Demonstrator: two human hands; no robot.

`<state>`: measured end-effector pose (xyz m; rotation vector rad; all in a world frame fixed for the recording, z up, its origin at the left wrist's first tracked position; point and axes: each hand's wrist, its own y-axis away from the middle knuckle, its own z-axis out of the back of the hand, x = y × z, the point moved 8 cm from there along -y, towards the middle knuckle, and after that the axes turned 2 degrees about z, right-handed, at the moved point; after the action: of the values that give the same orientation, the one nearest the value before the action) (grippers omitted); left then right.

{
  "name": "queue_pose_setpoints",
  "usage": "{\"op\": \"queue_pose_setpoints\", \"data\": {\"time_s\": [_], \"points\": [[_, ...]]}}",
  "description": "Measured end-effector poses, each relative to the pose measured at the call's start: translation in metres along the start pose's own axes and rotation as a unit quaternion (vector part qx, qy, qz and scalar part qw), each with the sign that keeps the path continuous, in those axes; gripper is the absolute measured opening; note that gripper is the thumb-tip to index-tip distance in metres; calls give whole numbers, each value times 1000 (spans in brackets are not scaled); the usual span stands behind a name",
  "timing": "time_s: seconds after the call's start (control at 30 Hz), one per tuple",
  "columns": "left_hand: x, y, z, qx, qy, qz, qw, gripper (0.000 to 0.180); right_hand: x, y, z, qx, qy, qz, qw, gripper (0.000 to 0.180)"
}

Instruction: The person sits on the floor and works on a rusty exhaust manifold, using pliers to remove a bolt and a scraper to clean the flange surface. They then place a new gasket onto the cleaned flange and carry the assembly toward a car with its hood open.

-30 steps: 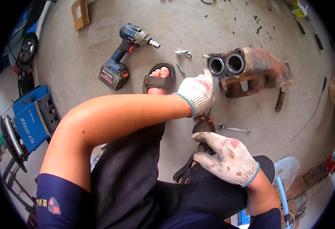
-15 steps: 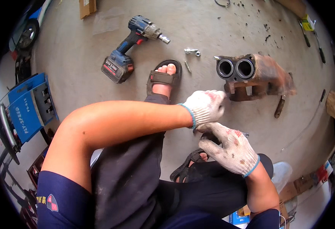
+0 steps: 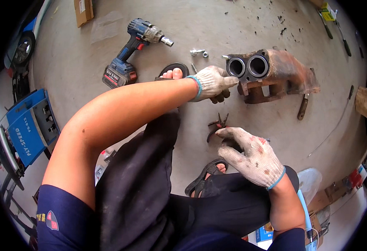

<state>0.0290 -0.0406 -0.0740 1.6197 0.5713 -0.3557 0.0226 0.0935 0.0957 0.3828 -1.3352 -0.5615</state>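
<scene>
My left hand (image 3: 212, 84), in a white knit glove with a stained palm side, reaches across with one finger stretched toward the flange of a rusty exhaust manifold (image 3: 290, 71). Its other fingers are loosely curled, and I see nothing held. Two round ports face me; a stud sticks out by the left one. My right hand (image 3: 252, 157), in a stained glove, hovers by my knee, thumb and fingers apart around a gap. A small metal end (image 3: 268, 140) peeks out beyond its knuckles; whether the hand touches it is hidden. Pliers (image 3: 218, 125) with red-and-black handles lie just beyond its fingertips.
A blue cordless impact wrench (image 3: 133, 54) lies on the floor at left. Near my foot are loose bolts and nuts (image 3: 198, 52). A wooden-handled tool (image 3: 303, 108) lies under the manifold. A blue machine (image 3: 33, 127) stands far left; screwdrivers (image 3: 344, 42) lie far right.
My left hand has moved away from my right hand, up to the manifold's flange, with one finger now extended. The pliers have come into plain view. The whole view has shifted slightly.
</scene>
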Motion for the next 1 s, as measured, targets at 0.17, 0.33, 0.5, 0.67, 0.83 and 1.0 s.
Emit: {"op": "queue_pose_setpoints", "data": {"time_s": [0.17, 0.33, 0.5, 0.67, 0.83, 1.0], "points": [[-2, 0, 1, 24, -19, 28, 999, 45, 1, -2, 5, -8, 13, 7, 1000, 38], [3, -6, 7, 44, 13, 13, 999, 41, -5, -9, 4, 8, -11, -39, 999, 39], [-9, -16, 34, -6, -71, -29, 997, 37, -6, -17, 4, 18, -4, -20, 1000, 39], [-17, -18, 37, -15, -158, -84, 984, 35, -15, -26, 6, 16, -22, -57, 998, 39], [-19, -7, 32, -15, -214, -107, 971, 45, -17, -25, 6, 14, -68, -91, 993, 40], [-25, -9, 33, -54, -260, -131, 955, 40, -17, -23, 4, 19, -44, -84, 995, 40]]}}
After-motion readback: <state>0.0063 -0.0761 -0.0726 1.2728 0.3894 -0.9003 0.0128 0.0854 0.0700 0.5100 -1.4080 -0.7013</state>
